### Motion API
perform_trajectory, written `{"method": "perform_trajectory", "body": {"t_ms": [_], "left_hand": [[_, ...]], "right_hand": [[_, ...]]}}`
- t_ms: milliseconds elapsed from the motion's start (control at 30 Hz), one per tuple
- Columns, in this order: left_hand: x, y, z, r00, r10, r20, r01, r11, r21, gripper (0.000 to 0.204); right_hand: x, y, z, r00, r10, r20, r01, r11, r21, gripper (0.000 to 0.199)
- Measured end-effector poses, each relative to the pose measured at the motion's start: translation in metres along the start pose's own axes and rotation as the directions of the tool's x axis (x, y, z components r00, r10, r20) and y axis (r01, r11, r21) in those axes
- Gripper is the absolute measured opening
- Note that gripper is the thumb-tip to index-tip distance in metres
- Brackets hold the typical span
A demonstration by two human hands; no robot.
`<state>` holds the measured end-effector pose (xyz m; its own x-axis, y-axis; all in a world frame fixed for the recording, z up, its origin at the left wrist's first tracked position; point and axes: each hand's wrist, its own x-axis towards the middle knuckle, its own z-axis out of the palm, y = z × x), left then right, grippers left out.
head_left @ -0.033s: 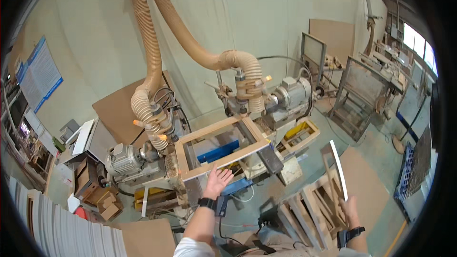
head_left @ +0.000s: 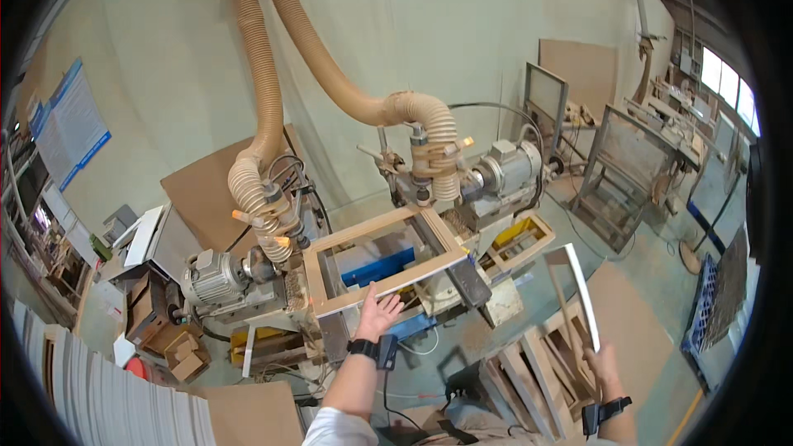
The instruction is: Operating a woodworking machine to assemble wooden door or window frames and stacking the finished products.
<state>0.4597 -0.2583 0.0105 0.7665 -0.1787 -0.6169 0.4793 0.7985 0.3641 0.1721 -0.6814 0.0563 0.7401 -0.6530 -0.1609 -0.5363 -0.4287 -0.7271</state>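
A rectangular wooden frame [head_left: 330, 240] lies flat on a woodworking machine [head_left: 248, 277] in front of me. My left hand [head_left: 378, 314], fingers spread, rests its palm against the frame's near rail without gripping it. My right hand [head_left: 601, 363] is low on the right and grips the bottom of a second, narrower frame [head_left: 578, 281] with a white edge, holding it upright above a stack of similar frames [head_left: 537, 363]. Both wrists wear dark bands.
Two tan ribbed dust hoses [head_left: 264, 74] drop from above to the machine's cutter heads. Grey motors sit at the left [head_left: 216, 277] and right [head_left: 510, 169]. White panels [head_left: 107, 405] stand at lower left, cardboard boxes [head_left: 178, 347] on the floor, metal racks [head_left: 628, 173] and a blue crate [head_left: 702, 314] to the right.
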Motion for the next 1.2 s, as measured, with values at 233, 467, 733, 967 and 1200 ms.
{"method": "perform_trajectory", "body": {"t_ms": [233,467,733,967,1200], "left_hand": [[0.028,-0.002,-0.073,0.983,0.144,0.111,-0.136,0.988,-0.073,0.029],[-0.225,-0.032,-0.108,0.983,0.169,-0.079,-0.152,0.971,0.187,0.035],[-0.402,-0.01,-0.146,0.796,0.536,-0.282,-0.451,0.835,0.315,0.033],[-0.526,0.058,-0.149,0.234,0.939,-0.253,-0.797,0.334,0.504,0.032],[-0.613,0.224,-0.167,-0.258,0.923,-0.285,-0.922,-0.148,0.357,0.025]], "right_hand": [[0.01,-0.176,0.071,0.386,-0.879,0.279,0.922,0.375,-0.095,0.02],[0.051,-0.258,0.221,0.025,-0.909,0.416,0.993,-0.026,-0.116,0.019],[0.113,-0.243,0.367,0.098,-0.952,0.291,0.988,0.058,-0.143,0.012],[0.102,-0.249,0.392,0.147,-0.905,0.4,0.976,0.068,-0.206,0.011],[0.049,-0.267,0.345,0.192,-0.893,0.407,0.974,0.121,-0.192,0.055]]}}
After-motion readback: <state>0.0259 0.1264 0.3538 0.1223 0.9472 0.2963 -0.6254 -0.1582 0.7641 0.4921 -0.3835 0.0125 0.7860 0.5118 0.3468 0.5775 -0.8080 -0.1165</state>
